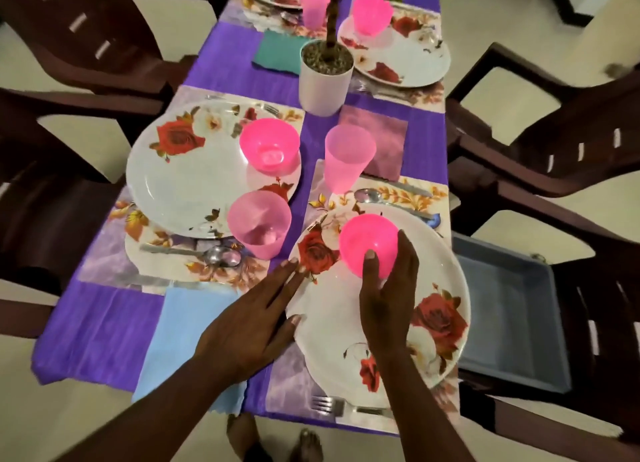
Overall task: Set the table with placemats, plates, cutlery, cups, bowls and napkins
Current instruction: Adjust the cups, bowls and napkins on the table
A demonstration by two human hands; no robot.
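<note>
My right hand (389, 288) grips a bright pink bowl (363, 238) on the near right rose-patterned plate (440, 288), thumb on its near side and fingers round its right side. My left hand (252, 326) lies flat with straight fingers, fingertips touching that plate's left rim. A pale pink cup (348, 162) stands behind this plate, with a spoon (374, 196) beside it and a fork (332, 406) at the near edge. The near left plate (183, 181) carries another pink bowl (269, 148); a pink cup (259, 222) and spoon (211, 255) sit near it. A light blue napkin (180, 340) lies under my left wrist.
A white pot with a plant (325, 75) stands mid-table on the purple cloth (104, 323). Two more place settings with plates, pink cups and a bowl (372, 13) sit at the far end. Dark brown chairs (554, 143) surround the table. A blue-grey tub (512, 323) rests on the right chair.
</note>
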